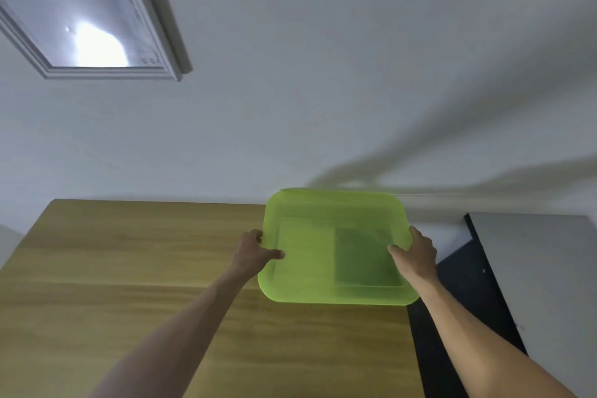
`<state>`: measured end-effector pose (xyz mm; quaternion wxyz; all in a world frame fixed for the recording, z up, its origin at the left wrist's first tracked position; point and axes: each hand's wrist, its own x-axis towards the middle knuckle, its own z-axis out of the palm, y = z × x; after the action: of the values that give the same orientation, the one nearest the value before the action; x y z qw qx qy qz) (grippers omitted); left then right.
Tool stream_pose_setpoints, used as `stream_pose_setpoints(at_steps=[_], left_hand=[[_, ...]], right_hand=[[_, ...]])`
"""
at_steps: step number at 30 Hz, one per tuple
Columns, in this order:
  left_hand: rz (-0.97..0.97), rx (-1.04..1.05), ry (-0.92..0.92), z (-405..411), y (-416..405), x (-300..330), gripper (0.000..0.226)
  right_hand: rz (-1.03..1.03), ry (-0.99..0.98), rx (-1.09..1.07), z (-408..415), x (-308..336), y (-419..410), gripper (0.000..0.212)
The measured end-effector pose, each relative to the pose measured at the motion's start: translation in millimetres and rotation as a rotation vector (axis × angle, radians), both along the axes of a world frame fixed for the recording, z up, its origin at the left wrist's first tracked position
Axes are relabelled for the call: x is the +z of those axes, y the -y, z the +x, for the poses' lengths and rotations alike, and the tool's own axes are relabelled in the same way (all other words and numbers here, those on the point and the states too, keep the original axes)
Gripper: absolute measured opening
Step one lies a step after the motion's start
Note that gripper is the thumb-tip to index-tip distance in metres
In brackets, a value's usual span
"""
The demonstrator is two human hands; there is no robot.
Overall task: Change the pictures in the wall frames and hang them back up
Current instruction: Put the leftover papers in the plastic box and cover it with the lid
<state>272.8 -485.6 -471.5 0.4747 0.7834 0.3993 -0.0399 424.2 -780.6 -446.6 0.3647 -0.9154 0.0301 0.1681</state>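
A translucent green plastic lid or tray (307, 268) is held over the right part of a wooden table (129, 268). My left hand (255, 250) grips its left edge and my right hand (416, 255) grips its right edge, thumbs on top. Darker rectangular shapes show through the green plastic; I cannot tell what they are. A white-framed picture (106, 19) with a glare spot on its glass hangs on the wall at the upper left.
A white wall (323, 74) rises behind the table. To the right of the table stands a grey panel (542, 284) with a dark edge, and a dark gap lies between it and the table.
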Motion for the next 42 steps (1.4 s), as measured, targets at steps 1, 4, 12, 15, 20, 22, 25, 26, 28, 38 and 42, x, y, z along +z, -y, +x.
stream_pose_setpoints(at_steps=[1,4,12,15,20,22,25,26,28,38,42], left_hand=[[0.004,0.003,-0.008,1,2,1,0.072],[0.015,0.007,-0.049,4,5,6,0.08],[0.11,-0.042,-0.127,3,1,8,0.078],[0.19,-0.036,-0.13,5,3,6,0.086],[0.264,-0.125,-0.177,7,4,3,0.069],[0.302,-0.217,-0.23,11,3,6,0.062],[0.4,-0.372,-0.272,21,4,10,0.086],[0.423,-0.416,-0.263,25,7,11,0.1],[0.483,-0.515,-0.225,33,15,9,0.109],[0.767,-0.561,-0.159,36,44,-45,0.084],[0.816,-0.534,-0.163,37,48,-51,0.083]], right_hand=[[0.003,-0.013,0.006,1,-2,1,0.045],[0.006,-0.054,0.037,7,-1,5,0.047],[-0.051,-0.156,0.106,21,-24,20,0.084],[-0.048,-0.176,0.093,26,-30,21,0.085],[-0.178,-0.183,0.243,35,-32,23,0.089],[-0.277,-0.152,0.335,35,-30,22,0.086],[-0.327,-0.034,0.438,29,-23,12,0.078],[-0.346,0.045,0.484,27,-23,7,0.078],[-0.402,0.176,0.592,22,-27,-5,0.078],[-0.566,0.331,0.589,8,-65,-20,0.073],[-0.592,0.364,0.598,13,-71,-22,0.073]])
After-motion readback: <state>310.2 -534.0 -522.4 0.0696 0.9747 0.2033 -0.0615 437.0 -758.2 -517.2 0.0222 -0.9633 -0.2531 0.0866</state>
